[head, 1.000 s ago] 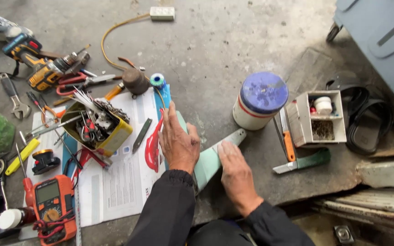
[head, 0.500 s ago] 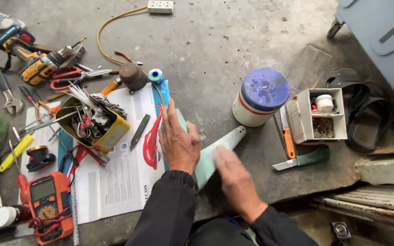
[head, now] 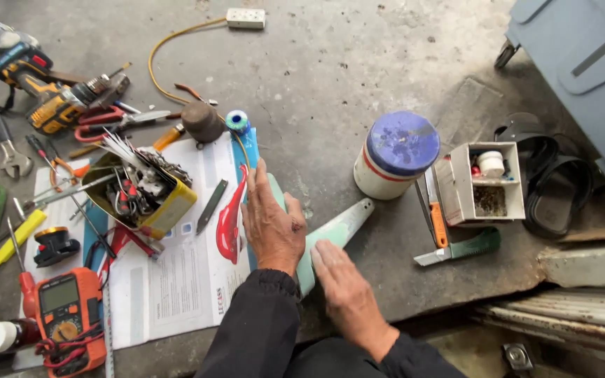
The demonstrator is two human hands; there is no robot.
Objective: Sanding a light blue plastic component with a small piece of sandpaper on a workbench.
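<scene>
pale green blade (head: 341, 227): flat, tapered, possibly plastic | left hand (head: 272, 227), right hand (head: 341, 294): open hands pressing it

Bare concrete floor (head: 330, 77) is lying open ahead of both hands, reaching up to the white socket block (head: 245, 17). To the left, the yellow tin of tools (head: 145, 192) and the orange multimeter (head: 64, 318) are crowding the paper sheet (head: 176, 280). To the right, the blue-lidded tub (head: 395, 155) and the small open box (head: 483, 183) are blocking the way.
</scene>
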